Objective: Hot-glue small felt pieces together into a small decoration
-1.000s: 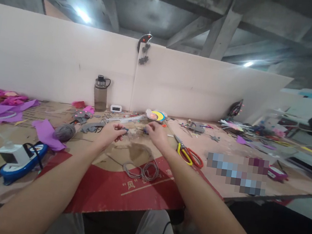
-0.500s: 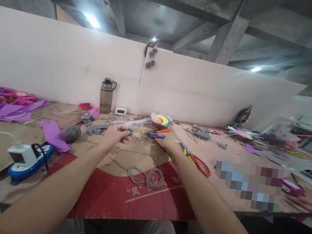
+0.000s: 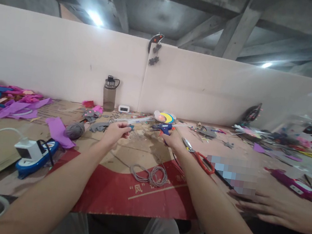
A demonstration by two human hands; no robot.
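My left hand (image 3: 117, 131) is closed in a pinch at the middle of the table, with a small teal piece (image 3: 131, 128) at its fingertips. What kind of piece it is I cannot make out. To its right, my right hand (image 3: 172, 139) is wrapped round a blue hot glue gun (image 3: 166, 128), its nozzle towards the left. Beneath and between my forearms, a coil of grey cord (image 3: 149, 175) lies on a red and brown cardboard sheet (image 3: 133, 197). Red-handled scissors (image 3: 203, 163) rest just right of my right wrist.
A co-worker's hand (image 3: 279, 210) lies at the right edge near a magenta glue gun (image 3: 294, 185). At the back stand a water bottle (image 3: 109, 97) and a small white clock (image 3: 124, 109). Left are grey yarn (image 3: 75, 131), purple felt (image 3: 59, 133) and a power strip (image 3: 35, 164).
My right hand has lifted the blue glue gun slightly, and its nozzle now points left. The co-worker's hand has reached further left over the table. The view has shifted a little.
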